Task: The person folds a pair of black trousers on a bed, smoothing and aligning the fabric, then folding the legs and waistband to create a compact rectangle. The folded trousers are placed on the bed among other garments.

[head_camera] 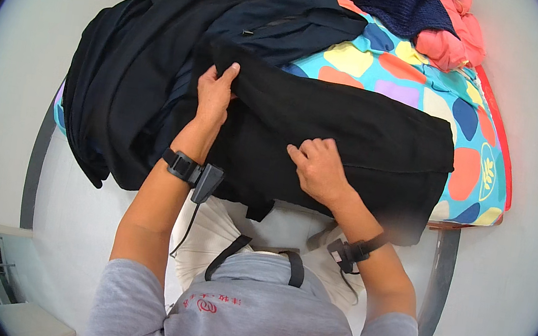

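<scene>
A black cloth garment (381, 132) lies across the near edge of a bed, with its lower part hanging over the side towards me. My left hand (215, 92) grips a fold of it near its left end, thumb on top. Over its middle is my right hand (318, 169), fingers curled against the fabric; whether they pinch it is hidden. Left of my left hand, a large heap of black clothing (124, 67) drapes over the bed edge. A dark navy garment (287, 27) with a small metal zipper pull (248, 32) lies just beyond.
A colourful patterned bedsheet (396, 90) covers the bed. At the far right sit a navy knitted garment (397, 6) and a coral-pink garment (450, 46). Black wrist straps carry small devices with cables. A pale tabletop (32, 320) stands at the lower left.
</scene>
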{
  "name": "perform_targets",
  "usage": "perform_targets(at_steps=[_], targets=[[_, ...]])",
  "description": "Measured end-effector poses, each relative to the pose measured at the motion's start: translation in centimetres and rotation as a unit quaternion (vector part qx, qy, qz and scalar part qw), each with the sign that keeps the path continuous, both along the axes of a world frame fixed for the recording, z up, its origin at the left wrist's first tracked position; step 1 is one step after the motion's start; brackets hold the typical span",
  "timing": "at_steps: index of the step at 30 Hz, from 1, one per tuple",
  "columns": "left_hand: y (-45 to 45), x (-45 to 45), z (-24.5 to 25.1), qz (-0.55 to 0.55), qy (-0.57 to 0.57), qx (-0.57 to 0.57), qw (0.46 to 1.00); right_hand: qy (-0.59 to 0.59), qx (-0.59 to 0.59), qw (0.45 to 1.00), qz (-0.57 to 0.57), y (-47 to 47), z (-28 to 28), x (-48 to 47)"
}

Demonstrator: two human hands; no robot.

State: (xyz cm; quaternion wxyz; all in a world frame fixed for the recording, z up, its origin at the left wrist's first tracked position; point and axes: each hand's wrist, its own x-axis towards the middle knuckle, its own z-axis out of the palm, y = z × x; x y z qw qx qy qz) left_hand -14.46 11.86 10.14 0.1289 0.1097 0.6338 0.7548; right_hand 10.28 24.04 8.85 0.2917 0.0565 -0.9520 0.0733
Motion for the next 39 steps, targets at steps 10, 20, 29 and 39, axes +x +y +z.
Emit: perform_targets(at_steps=[10,20,29,39], targets=[[-1.2,-4.5,-1.5,0.035,0.063,-0.149,0.986,-0.114,-0.093,0.989,-0.009,0.7,-1.2,0.6],[-0.4,-4.1,1.0,0.001,-0.264,0.088,0.961,0.049,-0.051,0.997,0.005,-0.8,-1.7,-0.5],[-1.4,-3.0,0.3,0.142,0.078,-0.044,0.986,0.008,-0.202,0.977,0.061,0.6,-0.5,1.4],[-1.2,2.4,-0.9,-0.163,0.572,-0.491,0.637,-0.149,-0.004,0.986,-0.079,0.0,-1.2,-0.4]])
